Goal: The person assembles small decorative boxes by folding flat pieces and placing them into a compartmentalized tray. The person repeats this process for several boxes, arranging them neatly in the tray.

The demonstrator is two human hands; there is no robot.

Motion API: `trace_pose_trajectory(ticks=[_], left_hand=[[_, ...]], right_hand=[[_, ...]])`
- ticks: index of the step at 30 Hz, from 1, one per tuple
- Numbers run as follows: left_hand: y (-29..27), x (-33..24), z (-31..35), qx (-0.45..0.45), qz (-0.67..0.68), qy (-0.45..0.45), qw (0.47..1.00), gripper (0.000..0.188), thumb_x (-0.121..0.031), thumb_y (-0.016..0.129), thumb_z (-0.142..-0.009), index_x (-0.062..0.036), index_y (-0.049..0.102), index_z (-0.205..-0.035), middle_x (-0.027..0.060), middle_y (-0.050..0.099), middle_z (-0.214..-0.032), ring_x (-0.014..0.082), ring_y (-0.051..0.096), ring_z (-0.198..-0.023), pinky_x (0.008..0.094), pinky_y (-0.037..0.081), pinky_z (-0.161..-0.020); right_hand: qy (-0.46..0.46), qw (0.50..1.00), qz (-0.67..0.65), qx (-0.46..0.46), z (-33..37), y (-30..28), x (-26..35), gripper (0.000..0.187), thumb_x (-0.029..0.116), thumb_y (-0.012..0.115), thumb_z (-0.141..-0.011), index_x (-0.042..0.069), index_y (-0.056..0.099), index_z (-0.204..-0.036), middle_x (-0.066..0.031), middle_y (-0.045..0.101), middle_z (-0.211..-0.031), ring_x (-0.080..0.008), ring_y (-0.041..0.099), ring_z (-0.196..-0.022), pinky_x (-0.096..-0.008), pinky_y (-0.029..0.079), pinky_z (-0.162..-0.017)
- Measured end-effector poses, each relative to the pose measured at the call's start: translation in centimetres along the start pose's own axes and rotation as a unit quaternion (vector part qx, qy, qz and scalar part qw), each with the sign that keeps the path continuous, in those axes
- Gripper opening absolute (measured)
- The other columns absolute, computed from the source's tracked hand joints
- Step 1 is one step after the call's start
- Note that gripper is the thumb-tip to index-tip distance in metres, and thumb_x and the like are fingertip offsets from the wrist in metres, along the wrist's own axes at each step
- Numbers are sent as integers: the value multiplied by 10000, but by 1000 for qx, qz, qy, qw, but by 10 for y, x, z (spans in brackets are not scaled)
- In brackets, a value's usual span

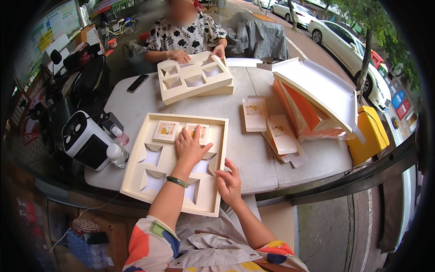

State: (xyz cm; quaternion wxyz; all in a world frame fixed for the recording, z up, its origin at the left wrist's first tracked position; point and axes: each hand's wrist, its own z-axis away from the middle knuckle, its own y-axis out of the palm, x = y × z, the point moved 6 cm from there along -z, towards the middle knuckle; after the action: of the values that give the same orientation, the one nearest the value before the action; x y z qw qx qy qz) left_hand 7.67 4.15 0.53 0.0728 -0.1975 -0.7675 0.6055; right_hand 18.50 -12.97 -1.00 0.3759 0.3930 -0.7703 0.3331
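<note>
A cream gift-box tray (140, 129) with several square wells lies on the table before me. Two small square picture boxes sit in its far wells: the left box (166, 131) and the right box (204, 132). My left hand (189, 147), a green bangle on its wrist, rests with spread fingers on the right box and partly covers it. Beside the tray's right wall is my right hand (229, 182), its fingers apart and its thumb side against the rim. The nearer wells, such as the middle left one (152, 157), hold no boxes.
Across the table a person holds another cream tray (195, 81). Flattened small cartons (254, 114) and a stack of large cream lids (317, 90) lie right. A phone (137, 83), a white appliance (86, 140) and bottles (117, 155) stand left. A yellow bin (368, 136) is beyond.
</note>
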Motion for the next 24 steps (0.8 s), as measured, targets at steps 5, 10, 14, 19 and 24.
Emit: trace_pose_trajectory(ticks=[5, 10, 14, 19, 24], left_hand=[[0, 0, -1, 14, 10, -9, 1000, 850, -644, 608, -782, -191, 358, -1457, 279, 338, -1349, 419, 386, -1213, 480, 311, -979], [1, 0, -1, 16, 6, -9, 1000, 839, -630, 612, -787, -195, 357, -1457, 276, 334, -1352, 417, 383, -1218, 479, 304, -989], [-1, -2, -1, 17, 9, -9, 1000, 838, -624, 621, -781, -192, 365, -1452, 275, 339, -1346, 415, 390, -1209, 479, 311, -984], [1, 2, 0, 5, -3, -11, 1000, 836, -647, 610, -773, -214, 378, -1449, 255, 365, -1326, 395, 395, -1194, 468, 316, -971], [0, 1, 0, 3, -3, -10, 1000, 837, -647, 609, -773, -213, 377, -1450, 256, 377, -1318, 395, 396, -1194, 469, 317, -968]], right_hand=[[-3, 1000, 0, -3, 1, 0, -2, 234, 7, 572, -794, 49, 706, -982, -188, 423, -1390, -300, 488, -1218, -363, 469, -892], [-8, 1000, -2, -10, 1, 0, -2, 227, 13, 603, -795, 74, 708, -986, -189, 438, -1375, -306, 490, -1200, -362, 470, -883], [-8, 1000, 11, -7, 0, -1, 1, 234, -1, 575, -795, 48, 707, -981, -197, 418, -1394, -302, 514, -1183, -367, 473, -887], [-9, 1000, 0, -3, 1, 1, -1, 236, -3, 561, -800, 34, 702, -985, -205, 401, -1407, -291, 535, -1165, -365, 480, -877], [-14, 1000, 2, -1, 2, 1, -2, 236, -4, 562, -806, 35, 697, -996, -207, 386, -1418, -282, 538, -1164, -363, 474, -883]])
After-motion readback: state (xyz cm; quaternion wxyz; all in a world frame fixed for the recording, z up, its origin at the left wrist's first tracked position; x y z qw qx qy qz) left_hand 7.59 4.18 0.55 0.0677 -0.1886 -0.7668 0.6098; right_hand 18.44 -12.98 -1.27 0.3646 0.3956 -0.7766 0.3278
